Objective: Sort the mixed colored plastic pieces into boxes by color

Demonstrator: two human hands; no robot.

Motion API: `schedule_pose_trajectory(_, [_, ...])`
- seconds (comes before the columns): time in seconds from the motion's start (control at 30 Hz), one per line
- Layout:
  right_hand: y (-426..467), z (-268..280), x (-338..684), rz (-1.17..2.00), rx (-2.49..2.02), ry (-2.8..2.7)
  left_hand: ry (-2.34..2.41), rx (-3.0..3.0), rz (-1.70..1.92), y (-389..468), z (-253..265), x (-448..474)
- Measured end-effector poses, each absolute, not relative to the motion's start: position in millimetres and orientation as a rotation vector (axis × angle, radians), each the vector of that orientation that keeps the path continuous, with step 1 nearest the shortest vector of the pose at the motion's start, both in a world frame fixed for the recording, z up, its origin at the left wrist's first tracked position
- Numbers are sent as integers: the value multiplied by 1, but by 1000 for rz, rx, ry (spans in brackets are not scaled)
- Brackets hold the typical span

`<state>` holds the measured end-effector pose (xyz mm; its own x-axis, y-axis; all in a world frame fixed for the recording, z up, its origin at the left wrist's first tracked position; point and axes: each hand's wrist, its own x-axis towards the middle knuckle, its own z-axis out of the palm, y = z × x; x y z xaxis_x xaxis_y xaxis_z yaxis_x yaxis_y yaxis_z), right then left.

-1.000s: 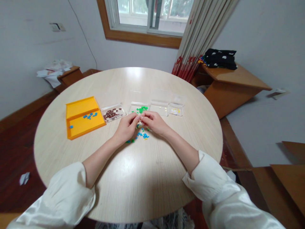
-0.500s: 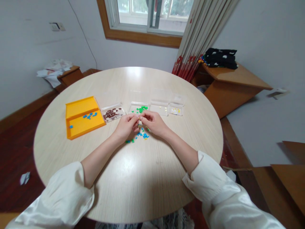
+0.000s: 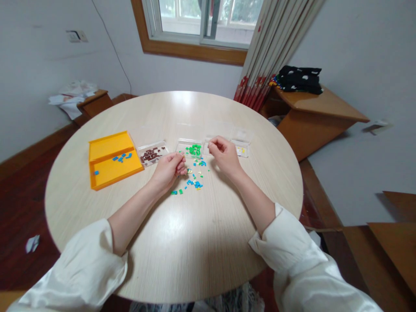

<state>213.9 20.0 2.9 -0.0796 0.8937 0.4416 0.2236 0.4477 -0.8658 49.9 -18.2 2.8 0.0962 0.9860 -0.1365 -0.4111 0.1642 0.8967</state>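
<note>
My left hand [image 3: 168, 171] is closed in a pinch above the table. A speck of yellow, seemingly a small yellow building brick [image 3: 183, 156], shows at its fingertips. My right hand [image 3: 225, 156], also pinched, hovers over a clear box [image 3: 206, 152] and hides most of it. Whatever its fingertips hold is too small to make out. Between the hands, loose blue bricks [image 3: 197, 184] lie scattered with green, cream and yellow ones. Just behind them, green bricks [image 3: 195, 150] fill part of another clear box [image 3: 178, 148].
An open yellow case [image 3: 112, 177] with several blue pieces stands at the left. Beside it is a clear box of brown bricks [image 3: 151, 154]. A small clear box [image 3: 246, 152] with yellow pieces stands right of my right hand. All rest on the round table [image 3: 182, 260].
My hands were together at the fingertips and are now apart. The right hand has moved right and over the clear box; the left has shifted slightly left. More loose bricks are uncovered between them.
</note>
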Motion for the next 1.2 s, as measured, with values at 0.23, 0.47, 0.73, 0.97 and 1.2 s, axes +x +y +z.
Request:
schedule_pose_trajectory(0.23, [47,4,260,445,-1131,-1196,922,729,1280,-17,4,48])
schedule_pose_trajectory(0.47, [55,5,291,294,-1313,-1045,913,612,1321,-16,6,48])
schedule_pose_trajectory(0.73, [53,3,299,170,-1445,-1066,916,565,1332,-16,7,48])
schedule_pose_trajectory(0.97, [50,5,299,133,-1537,-1071,915,547,1334,-16,8,49])
schedule_pose_trajectory(1.2, [51,3,301,80,-1523,-1092,903,550,1325,-14,6,48])
